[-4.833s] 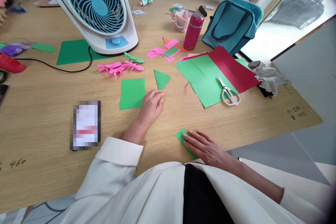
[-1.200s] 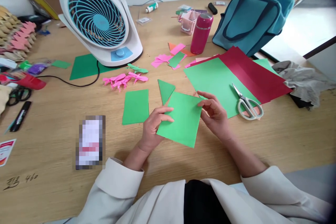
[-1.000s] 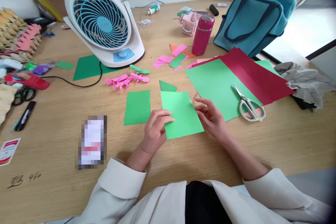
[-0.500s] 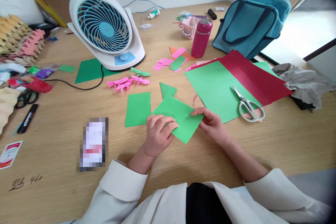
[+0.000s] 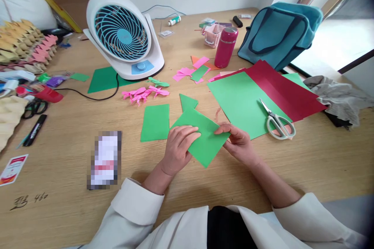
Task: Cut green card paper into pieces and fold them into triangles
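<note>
A square of green paper is held between my two hands, one corner pointing toward me. My left hand grips its left side, fingers lying over the top and the thumb hidden beneath. At the right corner my right hand pinches the sheet between thumb and fingers. Just beyond it lies a small green paper triangle, partly covered by the square. A green paper rectangle rests flat to the left. White-handled scissors lie on a large light-green sheet to the right.
Folded pink paper pieces lie below the white fan. A magenta flask and a blue bag stand at the back. Red sheets lie at right, a pixelated phone-like object at left.
The green square's near corner has dropped slightly toward me, and both hands have shifted a little to the right with it. The whole view has tilted slightly.
</note>
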Motion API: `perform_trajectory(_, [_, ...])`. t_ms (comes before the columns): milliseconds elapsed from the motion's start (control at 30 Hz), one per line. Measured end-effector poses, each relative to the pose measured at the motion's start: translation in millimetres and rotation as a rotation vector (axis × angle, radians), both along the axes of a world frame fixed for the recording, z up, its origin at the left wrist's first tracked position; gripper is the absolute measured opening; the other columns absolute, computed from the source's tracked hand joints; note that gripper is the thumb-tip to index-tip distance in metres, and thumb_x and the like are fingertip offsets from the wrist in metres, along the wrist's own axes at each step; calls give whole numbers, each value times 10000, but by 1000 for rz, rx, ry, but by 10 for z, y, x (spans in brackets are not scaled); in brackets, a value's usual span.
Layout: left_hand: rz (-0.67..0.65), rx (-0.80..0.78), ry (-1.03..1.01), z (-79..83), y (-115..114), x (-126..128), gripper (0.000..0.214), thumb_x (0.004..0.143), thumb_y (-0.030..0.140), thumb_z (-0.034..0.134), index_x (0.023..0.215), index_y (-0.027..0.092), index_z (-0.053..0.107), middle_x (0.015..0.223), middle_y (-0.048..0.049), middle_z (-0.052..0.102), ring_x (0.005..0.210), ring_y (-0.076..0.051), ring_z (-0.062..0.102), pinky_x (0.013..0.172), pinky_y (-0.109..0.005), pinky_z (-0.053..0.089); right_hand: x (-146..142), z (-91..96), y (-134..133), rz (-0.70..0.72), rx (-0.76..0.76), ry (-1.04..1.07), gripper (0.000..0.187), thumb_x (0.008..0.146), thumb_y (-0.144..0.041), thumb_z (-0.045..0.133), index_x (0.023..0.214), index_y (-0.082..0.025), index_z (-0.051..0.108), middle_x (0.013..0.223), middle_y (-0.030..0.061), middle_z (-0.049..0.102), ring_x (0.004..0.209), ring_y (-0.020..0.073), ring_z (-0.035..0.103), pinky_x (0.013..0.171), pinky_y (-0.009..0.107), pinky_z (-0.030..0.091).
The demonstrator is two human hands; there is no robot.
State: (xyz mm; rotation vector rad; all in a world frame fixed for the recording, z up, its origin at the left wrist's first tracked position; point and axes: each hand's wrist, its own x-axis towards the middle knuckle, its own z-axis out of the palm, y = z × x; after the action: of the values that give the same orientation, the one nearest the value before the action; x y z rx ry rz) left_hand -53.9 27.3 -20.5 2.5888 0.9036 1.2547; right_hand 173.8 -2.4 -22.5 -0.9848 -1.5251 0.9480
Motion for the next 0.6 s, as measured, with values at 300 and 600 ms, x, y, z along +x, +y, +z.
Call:
perform_trajectory(300, [75,-28,87,11,5,-40,487,927,213,518,1408,294,514,1355,-78,634,1315,-270,510,1102,-474,340,-11,45,-16,19,102,-139,166,878,-162,610,986,-278,661,1018,55,673,941,213,640,806,352,514])
perform_trajectory(600, [369,-276,-123,-24,288,-233,544,850,17,383,1273,241,640,1370,-74,610,1366,-249,458,1148,-496,318,176,107,21,15,77,-153,145,851,-148,618,894,-269,686,932,43,698,917,221,651,794,359,521])
